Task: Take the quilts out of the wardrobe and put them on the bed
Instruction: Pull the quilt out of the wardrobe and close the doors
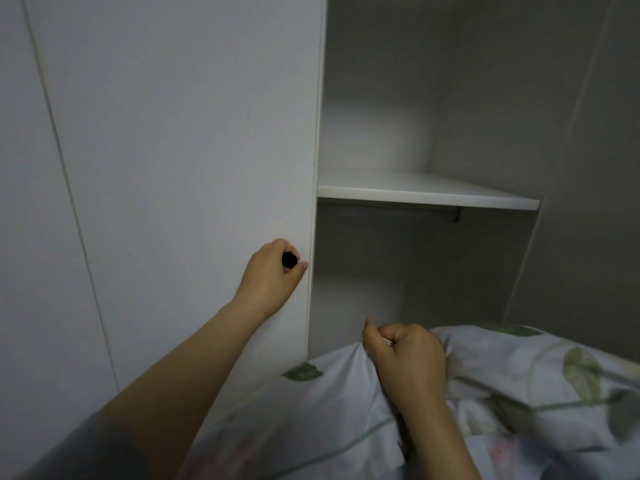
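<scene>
A white wardrobe stands right in front of me with its compartment open. My left hand grips the small black knob at the edge of the white door. A pale quilt with green leaf print bulges at the lower right, in front of the open compartment. My right hand clutches a fold of that quilt at its top edge. The bed is out of view.
Inside the wardrobe a white shelf crosses at mid height with a hanging rail under it. Nothing is seen on the shelf. Another white door panel lies at the far left.
</scene>
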Available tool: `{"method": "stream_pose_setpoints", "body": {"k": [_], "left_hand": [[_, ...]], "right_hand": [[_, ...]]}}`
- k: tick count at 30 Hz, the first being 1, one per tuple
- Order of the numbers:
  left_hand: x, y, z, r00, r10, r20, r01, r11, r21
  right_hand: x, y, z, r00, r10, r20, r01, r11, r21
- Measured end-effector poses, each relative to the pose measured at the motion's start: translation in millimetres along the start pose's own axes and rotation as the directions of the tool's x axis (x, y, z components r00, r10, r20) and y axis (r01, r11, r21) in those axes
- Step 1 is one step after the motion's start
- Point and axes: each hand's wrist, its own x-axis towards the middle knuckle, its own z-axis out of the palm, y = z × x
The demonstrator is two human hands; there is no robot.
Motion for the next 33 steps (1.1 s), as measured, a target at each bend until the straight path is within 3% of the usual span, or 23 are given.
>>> {"method": "stream_pose_setpoints", "body": {"k": [10, 17, 24, 28, 33], "left_hand": [[32, -8, 18, 0.998, -0.057, 0.041, 0.058, 0.998, -0.036], [36, -14, 22, 1.000, -0.012, -0.012, 0.012, 1.000, -0.015], [27, -11, 22, 0.999, -0.003, 0.042, 0.006, 0.998, -0.061], [-3, -3, 15, 0.984, -0.075, 0.159, 0.104, 0.978, -0.182], [-55, 8, -2, 0.960, -0.242, 0.138, 0.269, 0.934, -0.235]], "right_hand": [[17, 13, 6, 0.998, 0.064, 0.017, -0.065, 0.998, 0.003], [22, 18, 17, 0.997, 0.070, 0.016, -0.071, 0.997, 0.024], [21, 10, 13, 0.995, 0.103, 0.004, -0.103, 0.995, -0.013], [18, 3, 5, 0.994, 0.107, -0.009, -0.108, 0.994, -0.035], [10, -10, 3, 0.990, 0.142, -0.019, -0.142, 0.989, -0.027]]}}
